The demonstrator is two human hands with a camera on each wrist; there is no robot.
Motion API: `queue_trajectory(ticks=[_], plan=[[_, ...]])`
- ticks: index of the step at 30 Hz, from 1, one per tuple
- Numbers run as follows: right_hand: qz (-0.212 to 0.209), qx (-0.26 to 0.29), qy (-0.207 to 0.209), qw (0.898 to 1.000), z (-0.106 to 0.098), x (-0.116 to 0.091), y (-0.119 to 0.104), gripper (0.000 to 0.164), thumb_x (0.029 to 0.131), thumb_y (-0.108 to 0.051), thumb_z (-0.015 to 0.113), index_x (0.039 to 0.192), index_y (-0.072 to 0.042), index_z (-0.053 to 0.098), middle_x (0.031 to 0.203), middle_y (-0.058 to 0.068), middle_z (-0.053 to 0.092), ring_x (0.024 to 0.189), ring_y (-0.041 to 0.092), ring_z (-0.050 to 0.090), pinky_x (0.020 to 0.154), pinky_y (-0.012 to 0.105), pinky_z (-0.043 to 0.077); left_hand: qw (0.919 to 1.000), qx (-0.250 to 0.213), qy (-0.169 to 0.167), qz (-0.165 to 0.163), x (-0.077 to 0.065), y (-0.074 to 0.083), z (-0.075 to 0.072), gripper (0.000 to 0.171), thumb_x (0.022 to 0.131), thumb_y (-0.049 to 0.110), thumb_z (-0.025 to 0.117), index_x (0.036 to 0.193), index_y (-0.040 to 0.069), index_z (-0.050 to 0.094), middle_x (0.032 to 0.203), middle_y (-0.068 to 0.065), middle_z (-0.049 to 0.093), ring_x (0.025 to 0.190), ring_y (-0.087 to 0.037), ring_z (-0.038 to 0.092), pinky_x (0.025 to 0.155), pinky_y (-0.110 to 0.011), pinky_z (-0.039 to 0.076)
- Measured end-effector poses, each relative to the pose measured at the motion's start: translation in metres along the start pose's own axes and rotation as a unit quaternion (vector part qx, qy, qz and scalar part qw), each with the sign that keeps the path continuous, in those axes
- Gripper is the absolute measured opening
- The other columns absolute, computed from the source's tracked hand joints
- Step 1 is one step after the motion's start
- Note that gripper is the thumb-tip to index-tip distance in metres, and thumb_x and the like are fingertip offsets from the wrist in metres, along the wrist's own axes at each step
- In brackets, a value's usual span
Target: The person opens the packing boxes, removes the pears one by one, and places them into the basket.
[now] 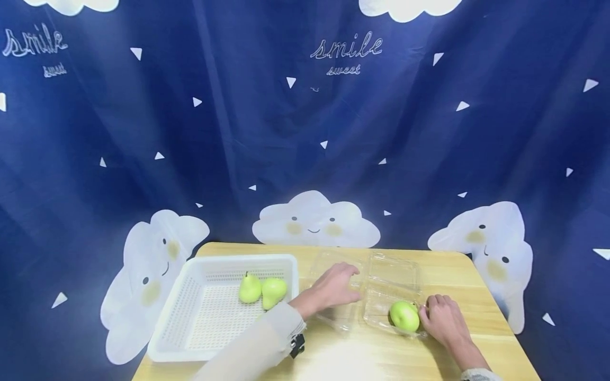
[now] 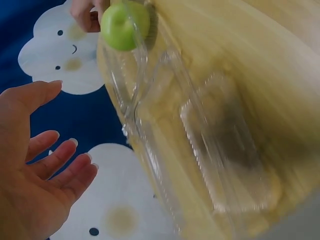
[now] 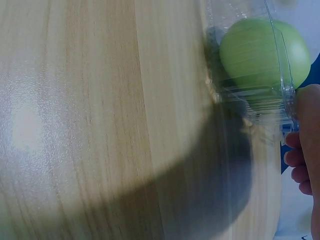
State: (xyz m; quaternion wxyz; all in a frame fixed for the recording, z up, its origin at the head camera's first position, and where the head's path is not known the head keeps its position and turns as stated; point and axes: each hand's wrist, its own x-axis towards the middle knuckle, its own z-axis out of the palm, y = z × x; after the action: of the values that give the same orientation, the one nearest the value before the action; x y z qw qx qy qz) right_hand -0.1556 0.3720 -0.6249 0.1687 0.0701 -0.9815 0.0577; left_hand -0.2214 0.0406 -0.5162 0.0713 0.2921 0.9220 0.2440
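A clear plastic clamshell box (image 1: 376, 309) lies with its lid folded back on the table, and a green pear (image 1: 404, 316) sits in its near right part. At the box's right edge is my right hand (image 1: 445, 320), its thumb and curled fingers pinching the plastic rim beside the pear. My left hand (image 1: 335, 286) hovers over a second clear plastic box (image 1: 340, 320) to the left. In the left wrist view, its fingers (image 2: 57, 155) are spread and loosely bent, with nothing between them. That second box is partly hidden by the left hand and arm in the head view.
On the left stands a white plastic basket (image 1: 164, 325) with perforated sides. Two green pears (image 1: 250, 289) lie at its right side; the left sleeve (image 1: 259, 344) covers its near right corner. Behind the wooden table (image 1: 495, 344) hangs a blue curtain (image 1: 305, 121) with clouds.
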Motion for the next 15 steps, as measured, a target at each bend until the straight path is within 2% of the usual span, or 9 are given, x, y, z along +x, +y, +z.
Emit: queue_trajectory(ticks=[4,10,15], plan=[[-0.005,0.0,0.013,1.0,-0.001,0.002,-0.002,0.02,0.088,-0.017,0.067,0.081,0.001,0.063,0.077,0.013,0.062,0.072,0.028,0.055,0.07,0.048,0.052,1.0,0.006,-0.003,0.001,0.008,0.008,0.011,0.064,0.085,0.041,0.079,0.141,0.017,0.06,0.146,-0.002,0.062,0.136,-0.02,0.057,0.117,-0.032,0.05],[-0.005,-0.002,0.009,1.0,-0.003,0.002,-0.002,0.021,0.088,-0.018,0.068,0.082,0.002,0.063,0.077,0.013,0.062,0.073,0.028,0.056,0.07,0.048,0.053,0.9999,0.005,0.001,0.009,0.015,0.018,0.027,0.066,0.084,0.044,0.081,0.141,0.017,0.06,0.144,0.001,0.063,0.134,-0.018,0.059,0.116,-0.028,0.05],[-0.005,-0.002,0.006,1.0,-0.001,0.002,-0.002,0.021,0.088,-0.018,0.068,0.082,0.002,0.064,0.077,0.013,0.063,0.071,0.027,0.055,0.069,0.047,0.053,0.9999,-0.012,-0.003,0.002,0.019,0.027,0.04,0.067,0.083,0.045,0.081,0.141,0.018,0.06,0.144,0.003,0.062,0.134,-0.015,0.058,0.115,-0.026,0.049]])
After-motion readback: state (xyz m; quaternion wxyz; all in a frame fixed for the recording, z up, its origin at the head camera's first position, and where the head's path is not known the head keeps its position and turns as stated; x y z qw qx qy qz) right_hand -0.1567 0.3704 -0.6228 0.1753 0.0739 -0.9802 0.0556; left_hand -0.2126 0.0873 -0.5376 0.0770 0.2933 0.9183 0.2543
